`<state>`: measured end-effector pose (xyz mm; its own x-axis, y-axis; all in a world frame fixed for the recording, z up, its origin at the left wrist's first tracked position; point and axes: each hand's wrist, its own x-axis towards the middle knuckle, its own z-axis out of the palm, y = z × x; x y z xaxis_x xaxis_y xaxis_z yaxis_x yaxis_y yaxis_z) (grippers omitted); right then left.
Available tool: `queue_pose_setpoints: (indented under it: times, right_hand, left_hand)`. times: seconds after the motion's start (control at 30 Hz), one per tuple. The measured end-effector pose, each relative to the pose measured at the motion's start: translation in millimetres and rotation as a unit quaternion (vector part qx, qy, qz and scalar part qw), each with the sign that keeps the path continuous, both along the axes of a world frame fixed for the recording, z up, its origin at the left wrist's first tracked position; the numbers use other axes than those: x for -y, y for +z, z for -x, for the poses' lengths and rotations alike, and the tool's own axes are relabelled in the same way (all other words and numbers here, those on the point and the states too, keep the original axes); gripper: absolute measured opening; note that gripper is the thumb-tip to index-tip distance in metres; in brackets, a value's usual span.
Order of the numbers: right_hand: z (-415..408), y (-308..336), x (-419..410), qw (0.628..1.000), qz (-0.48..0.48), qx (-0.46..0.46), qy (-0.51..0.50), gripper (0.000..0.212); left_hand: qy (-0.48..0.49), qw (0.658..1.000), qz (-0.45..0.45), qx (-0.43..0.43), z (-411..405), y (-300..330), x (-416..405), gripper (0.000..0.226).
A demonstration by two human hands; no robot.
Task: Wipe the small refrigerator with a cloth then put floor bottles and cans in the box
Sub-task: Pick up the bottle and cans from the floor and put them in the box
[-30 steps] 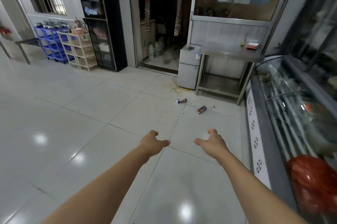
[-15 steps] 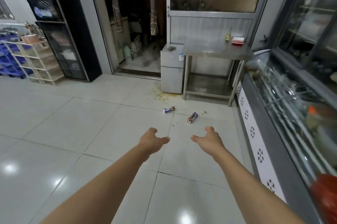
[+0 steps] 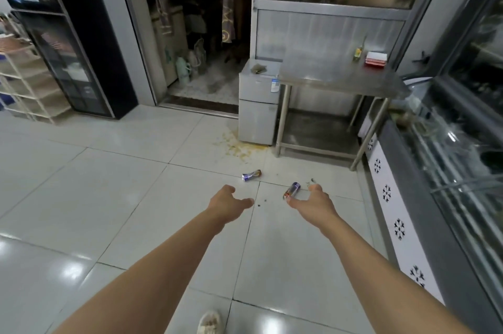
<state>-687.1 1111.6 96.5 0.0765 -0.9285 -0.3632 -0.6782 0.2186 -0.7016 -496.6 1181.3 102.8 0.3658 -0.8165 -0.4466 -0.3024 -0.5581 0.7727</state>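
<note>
Since the earlier frames the view has closed in on the small refrigerator (image 3: 258,105), which now sits larger and nearer the middle, while both arms stay stretched forward at about the same spacing. Neither hand holds anything: the left hand (image 3: 226,201) hangs with loosely spread fingers and the thumb pointing inward, and the right hand (image 3: 314,201) is likewise relaxed and spread, its thumb pointing toward the left one. On top of the refrigerator lies a crumpled cloth (image 3: 258,69). Touching the refrigerator's right side stands a steel table (image 3: 337,80), carrying a small bottle (image 3: 357,52) and a red-and-white stack (image 3: 376,58) near its back edge. On the white tile floor (image 3: 109,184) just in front of the refrigerator's base spreads a yellowish spill (image 3: 239,147). Nearer the camera than that spill lie 2 cans on their sides: the first can (image 3: 251,175) in front of the refrigerator, above the left hand in the view, and the second can (image 3: 291,190) to its right, appearing just beside the right thumb but down on the floor. Left of the refrigerator is an open doorway (image 3: 196,34), and farther left a tall black cabinet (image 3: 70,42). At the bottom edge a light shoe (image 3: 209,322) shows.
</note>
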Motion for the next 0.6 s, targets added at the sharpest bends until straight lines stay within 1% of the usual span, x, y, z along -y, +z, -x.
queue_pose_setpoints:
  times: [0.07, 0.2, 0.3, 0.43, 0.6]
  right_hand:
    - [-18.4, -6.0, 32.7, 1.0, 0.001, -0.004, -0.018, 0.069]
    - [-51.6, -7.3, 100.2, 0.998, -0.007, -0.003, -0.06, 0.071]
    - [-67.6, -8.2, 144.3, 0.996, -0.006, -0.002, -0.09, 0.069]
    - [-76.8, -18.0, 194.8, 0.991, -0.031, 0.005, -0.133, 0.076]
    - [-80.5, -41.9, 269.1, 0.984, -0.047, 0.007, -0.17, 0.074]
  left_hand:
    - [-0.015, 1.0, 0.0, -0.006, -19.0, -7.0, 40.5, 0.07]
    - [-0.061, 0.998, -0.006, -0.009, -55.3, -11.9, 126.8, 0.068]
    - [-0.091, 0.996, -0.005, 0.0, -73.8, -13.0, 186.5, 0.067]
    - [-0.128, 0.992, -0.015, -0.005, -83.6, -23.6, 254.9, 0.068]
    - [-0.16, 0.986, -0.04, -0.009, -84.8, -47.8, 346.5, 0.068]
